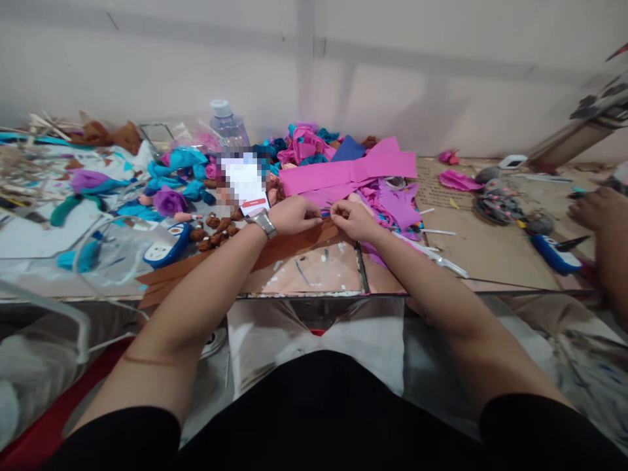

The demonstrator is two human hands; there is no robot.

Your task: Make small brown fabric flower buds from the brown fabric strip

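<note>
My left hand [294, 216], with a metal watch at the wrist, and my right hand [352, 218] meet near the middle of the table. Their fingers pinch close together at the far right end of a long brown crepe paper strip [282, 252]. The strip runs down to the left under my left forearm and hangs over the front edge. Just beyond the hands lies a wide pink paper strip [350, 171]. Round brown paper balls [212, 234] sit to the left of my left hand. My fingers hide the exact fold of the paper.
A phone [248, 186] leans near a clear bottle [229, 127]. Blue and purple paper flowers [169, 201] and a blue-white case [167, 245] lie left. White sticks [444, 260] lie right. Another person's hand [596, 208] is at far right, near a second blue-white case [554, 254].
</note>
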